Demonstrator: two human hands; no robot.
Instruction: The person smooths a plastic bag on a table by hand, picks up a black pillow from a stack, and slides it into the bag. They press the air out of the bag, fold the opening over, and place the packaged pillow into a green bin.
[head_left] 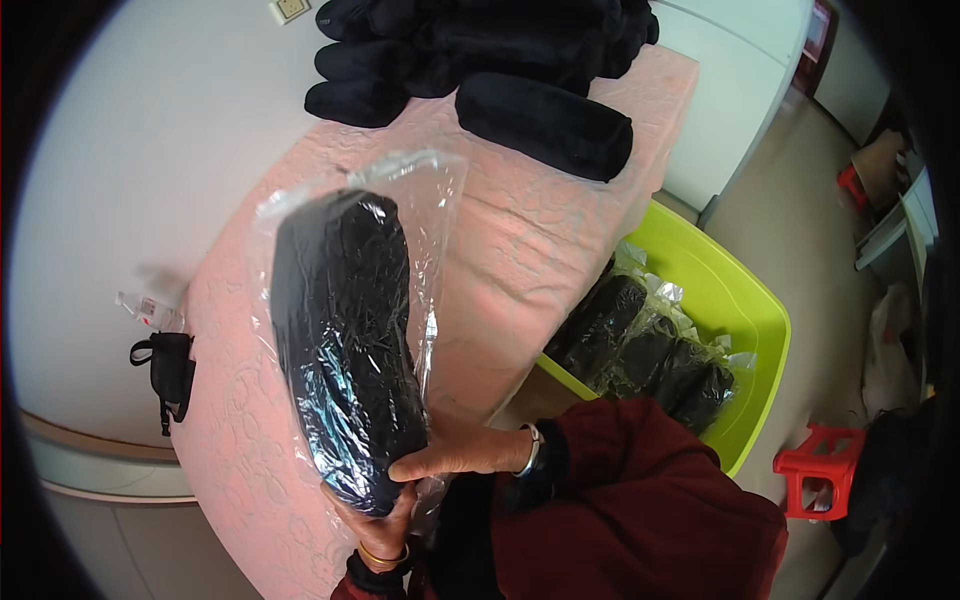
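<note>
A long black plush roll, like a bolster pillow (345, 300), lies in a clear plastic bag (440, 205) over the pink-covered table. The bag's far end reaches loosely past the roll. My left hand (380, 525) is closed under the near end of the bagged roll, its fingertips partly hidden. From the right side, my right hand (460, 450) grips the same end, thumb on top and the other fingers mostly hidden beneath.
Unbagged black rolls (545, 125) are piled at the table's far end. Right of the pink tablecloth (500, 250), a lime-green tub (765, 310) holds several bagged rolls (650, 350). A red stool (820, 470) stands farther right. By the left edge are a clear bottle (150, 310) and a small black pouch (172, 375).
</note>
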